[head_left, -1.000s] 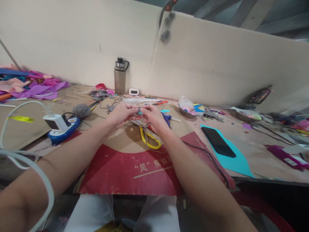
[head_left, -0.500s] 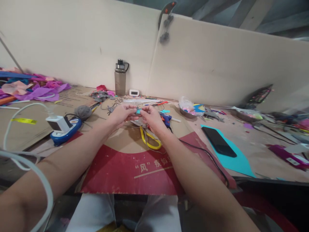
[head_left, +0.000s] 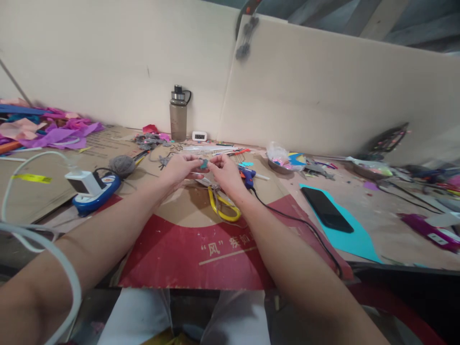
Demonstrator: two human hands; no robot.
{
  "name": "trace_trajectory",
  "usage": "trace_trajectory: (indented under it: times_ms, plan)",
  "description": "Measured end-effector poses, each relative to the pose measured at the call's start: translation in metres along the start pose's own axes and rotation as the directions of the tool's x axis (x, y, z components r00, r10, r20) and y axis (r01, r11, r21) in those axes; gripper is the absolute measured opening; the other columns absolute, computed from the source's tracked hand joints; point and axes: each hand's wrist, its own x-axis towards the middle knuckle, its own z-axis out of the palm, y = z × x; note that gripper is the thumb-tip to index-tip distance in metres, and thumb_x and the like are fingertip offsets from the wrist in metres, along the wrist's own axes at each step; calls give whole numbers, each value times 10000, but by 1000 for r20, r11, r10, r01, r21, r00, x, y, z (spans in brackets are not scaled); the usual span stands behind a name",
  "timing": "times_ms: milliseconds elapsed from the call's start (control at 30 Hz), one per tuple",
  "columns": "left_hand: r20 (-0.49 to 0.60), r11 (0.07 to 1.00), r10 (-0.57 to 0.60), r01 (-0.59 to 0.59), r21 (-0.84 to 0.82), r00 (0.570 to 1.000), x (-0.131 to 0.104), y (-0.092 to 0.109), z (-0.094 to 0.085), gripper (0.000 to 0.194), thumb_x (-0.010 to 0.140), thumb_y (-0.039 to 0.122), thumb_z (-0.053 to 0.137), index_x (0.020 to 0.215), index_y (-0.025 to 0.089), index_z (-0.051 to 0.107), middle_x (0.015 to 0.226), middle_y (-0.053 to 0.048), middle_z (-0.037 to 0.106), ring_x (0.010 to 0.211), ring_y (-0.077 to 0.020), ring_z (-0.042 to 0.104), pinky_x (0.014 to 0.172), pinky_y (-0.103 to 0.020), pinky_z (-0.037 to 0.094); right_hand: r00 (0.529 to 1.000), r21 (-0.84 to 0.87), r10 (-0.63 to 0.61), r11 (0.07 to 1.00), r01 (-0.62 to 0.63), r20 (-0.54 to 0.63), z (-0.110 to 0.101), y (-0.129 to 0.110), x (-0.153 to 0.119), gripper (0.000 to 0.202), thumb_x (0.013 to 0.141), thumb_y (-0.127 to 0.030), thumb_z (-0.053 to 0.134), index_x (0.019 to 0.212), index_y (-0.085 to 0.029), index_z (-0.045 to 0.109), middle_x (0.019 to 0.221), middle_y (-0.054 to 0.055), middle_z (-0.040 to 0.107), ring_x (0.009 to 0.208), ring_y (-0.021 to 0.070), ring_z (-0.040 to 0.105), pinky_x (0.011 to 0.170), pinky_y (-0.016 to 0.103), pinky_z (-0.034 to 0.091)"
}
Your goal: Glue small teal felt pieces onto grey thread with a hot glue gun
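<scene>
Between the fingertips of both hands is a small teal piece (head_left: pixel 204 164). My left hand (head_left: pixel 182 168) pinches it from the left, and my right hand (head_left: pixel 224 172) grips its right side. Both hands are raised over the brown and red cardboard (head_left: pixel 190 254). Just below my right hand lie yellow-handled scissors (head_left: pixel 226 211), their blades partly hidden. A blue glue gun (head_left: pixel 247 178) rests right beside my right hand, its black cable running toward the front right.
A bottle (head_left: pixel 178 117) and small white clock (head_left: pixel 199 136) stand at the back. Left are a blue power strip (head_left: pixel 97 199) and grey yarn (head_left: pixel 122 166). A black phone (head_left: pixel 327 210) lies on teal sheet at right. A white cable crosses the left forearm.
The teal piece looks darker and appears turned between the fingers. Both hands have barely shifted, and the camera view has moved slightly.
</scene>
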Motion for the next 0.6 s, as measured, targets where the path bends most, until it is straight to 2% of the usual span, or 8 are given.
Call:
trace_trajectory:
  times_ms: [100,267,467,600]
  plan:
    - [-46,1000,12,-12,-12,999,-2,3,-1,189,628,240,750,679,122,612,721,-55,667,722,-176,676,533,-218,518,999,-52,-35,998,36,7,0,0,-1,169,740,-351,538,781,-188,541,722,-21,577,652,102,500,608,224,384]
    - [-21,997,9,-11,-72,1000,0,4,-2,179,628,219,749,675,120,608,726,-57,668,740,-176,675,549,-217,520,999,-56,-31,998,31,-13,-1,0,1,209,758,-393,523,703,-193,543,641,-31,542,615,108,472,584,225,365]
    - [-15,992,43,-45,-114,999,3,1,0,159,623,184,748,646,109,610,663,-26,634,655,-114,634,614,-219,532,999,-35,-17,999,15,-36,-1,-2,0,224,742,-400,540,672,-188,544,626,-35,537,598,101,463,594,226,363]
    - [-2,993,74,-74,-97,997,2,1,1,156,620,210,757,661,114,642,697,-28,637,641,-98,605,622,-228,539,997,-14,2,1000,-3,-77,-1,-6,-2,185,711,-369,568,749,-188,557,629,-41,540,578,98,460,575,222,358]
